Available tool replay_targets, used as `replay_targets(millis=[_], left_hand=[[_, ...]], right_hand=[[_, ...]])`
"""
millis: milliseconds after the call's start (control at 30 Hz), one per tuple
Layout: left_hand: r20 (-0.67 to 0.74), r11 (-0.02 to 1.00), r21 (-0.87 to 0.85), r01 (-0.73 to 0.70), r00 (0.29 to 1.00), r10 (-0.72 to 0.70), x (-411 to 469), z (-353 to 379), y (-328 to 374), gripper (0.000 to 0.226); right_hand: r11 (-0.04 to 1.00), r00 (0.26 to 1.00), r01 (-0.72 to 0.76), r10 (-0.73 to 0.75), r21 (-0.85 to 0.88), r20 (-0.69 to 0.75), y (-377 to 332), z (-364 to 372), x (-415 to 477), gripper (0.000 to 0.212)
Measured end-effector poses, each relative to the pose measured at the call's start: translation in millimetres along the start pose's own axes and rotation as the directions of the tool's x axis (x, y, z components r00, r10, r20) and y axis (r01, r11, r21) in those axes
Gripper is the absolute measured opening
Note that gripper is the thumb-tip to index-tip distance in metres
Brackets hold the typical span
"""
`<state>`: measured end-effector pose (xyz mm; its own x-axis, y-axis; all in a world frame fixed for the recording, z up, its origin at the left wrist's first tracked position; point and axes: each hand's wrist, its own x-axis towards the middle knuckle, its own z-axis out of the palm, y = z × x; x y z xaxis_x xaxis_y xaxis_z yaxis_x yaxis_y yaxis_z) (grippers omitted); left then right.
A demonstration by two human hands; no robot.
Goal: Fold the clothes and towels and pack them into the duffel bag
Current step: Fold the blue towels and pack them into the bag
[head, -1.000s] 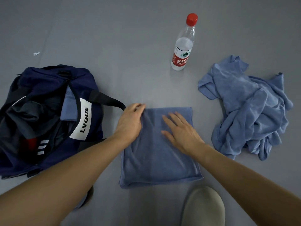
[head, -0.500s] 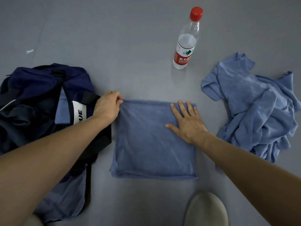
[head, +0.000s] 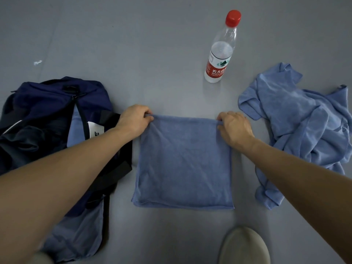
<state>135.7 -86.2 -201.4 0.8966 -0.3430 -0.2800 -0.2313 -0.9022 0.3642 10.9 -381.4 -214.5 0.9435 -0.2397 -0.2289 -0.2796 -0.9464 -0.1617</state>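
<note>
Left hand and right hand pinch the far corners of the flat, nearly square folded towel.

A folded blue towel lies flat on the grey floor — the left hand pinches its far left corner, the right hand its far right corner. A navy duffel bag sits open at left; crumpled blue cloth lies right, a water bottle upright beyond.

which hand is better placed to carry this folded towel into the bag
Probably left: the left hand pinches the folded towel at the corner beside the duffel bag; the right hand grips the opposite corner.
</note>
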Motion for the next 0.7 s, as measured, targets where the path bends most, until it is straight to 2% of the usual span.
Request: replay_targets(millis=[67, 133, 200, 333, 433, 533, 633, 700], left_hand=[[-0.139, 0.998, -0.056, -0.033, 0.990, 0.025, -8, -9, 3, 0.017], [-0.257, 0.990, -0.110, -0.084, 0.965, 0.053, -29, -15, 6, 0.015], [-0.282, 0.984, -0.094, -0.153, 0.952, 0.121, -59, -13, 2, 0.014], [-0.177, 0.948, 0.034, -0.317, 0.931, 0.318, -116, 6, -24, 0.015], [-0.048, 0.909, 0.099, -0.405, 0.910, 0.411, -147, 24, -38, 0.020], [0.075, 0.832, 0.225, -0.508, 0.860, 0.505, -170, 43, -45, 0.021], [0.077, 0.817, 0.276, -0.506, 0.859, 0.506, -181, 47, -38, 0.026], [0.009, 0.825, 0.276, -0.493, 0.859, 0.511, -180, 46, -19, 0.022]], right_hand=[[0.997, 0.988, 0.025, -0.013, 0.075, -0.154, 0, -12, 3, 0.016], [0.983, 0.954, 0.125, -0.082, 0.133, -0.288, -1, -25, -4, 0.010], [0.960, 0.923, 0.257, -0.209, 0.115, -0.324, -2, -33, -25, 0.010], [0.902, 0.877, 0.431, -0.421, -0.009, -0.231, 8, -9, -93, 0.016], [0.870, 0.866, 0.489, -0.492, -0.062, -0.086, 18, 18, -134, 0.019], [0.844, 0.850, 0.526, -0.526, -0.102, 0.034, 20, 30, -158, 0.018], [0.857, 0.860, 0.509, -0.503, -0.081, 0.085, 16, 27, -162, 0.026], [0.868, 0.870, 0.494, -0.492, -0.050, 0.041, 6, 23, -150, 0.033]])
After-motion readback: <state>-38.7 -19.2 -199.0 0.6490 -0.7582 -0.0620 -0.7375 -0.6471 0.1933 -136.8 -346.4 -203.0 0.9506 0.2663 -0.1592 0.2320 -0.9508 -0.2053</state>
